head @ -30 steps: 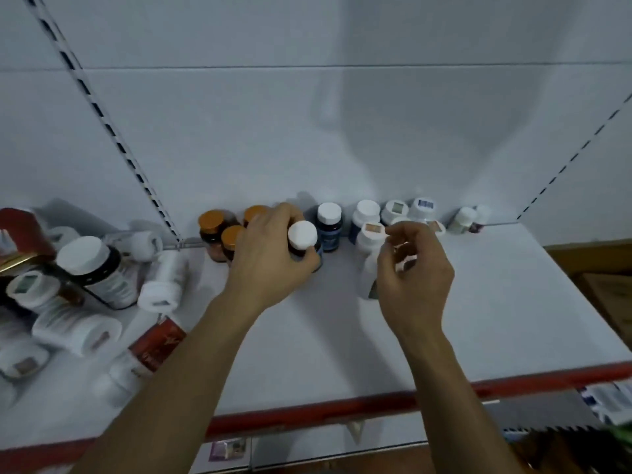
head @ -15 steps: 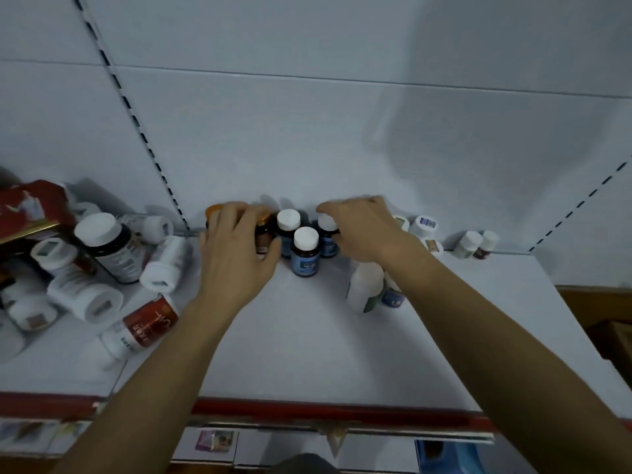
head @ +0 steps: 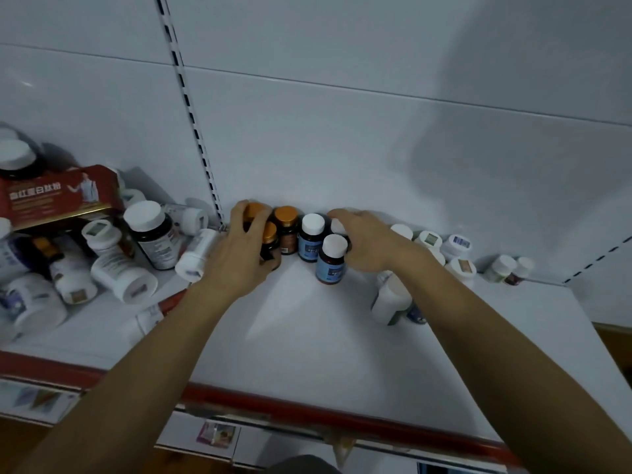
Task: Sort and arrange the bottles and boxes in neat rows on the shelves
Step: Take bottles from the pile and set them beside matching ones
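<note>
Fingers (head: 239,217) of left hand (head: 239,258) curl over bottles (head: 286,217), right hand (head: 367,244) opposite.

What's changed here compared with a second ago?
The left hand let go of the blue-labelled bottle, which now stands in front of the row of dark bottles, and moved left to grip the orange-capped bottles. The right hand left the white bottle and reached back over the row. The jumbled pile and red box stayed put.
</note>
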